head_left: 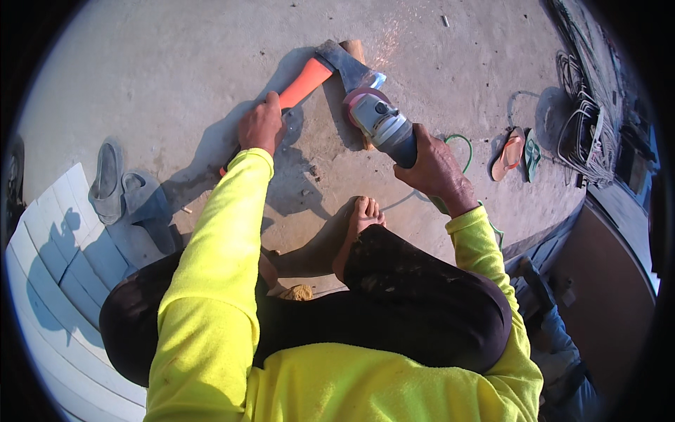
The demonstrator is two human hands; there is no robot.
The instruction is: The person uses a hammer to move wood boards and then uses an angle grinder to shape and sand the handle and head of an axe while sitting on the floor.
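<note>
My left hand [263, 125] is closed round the orange handle of an axe [304, 82]. The axe's dark head rests across a round piece of wood [353, 49] on the concrete, its bright cutting edge toward the right. In my right hand [437, 169] is a grey and dark angle grinder [383, 126], gripped by its body. Its reddish disc [360, 100] is at the lower part of the axe's edge; whether it touches is hard to tell. Sparks [390, 42] fly up and away from the blade.
A green cord [470, 144] runs by my right wrist. Grey slippers [107, 181] lie at left beside pale slatted panels [53, 246]. Orange flip-flops [508, 158] and green ones lie at right, near bundled wire [589, 133]. My bare foot [364, 214] is on the concrete below the tools.
</note>
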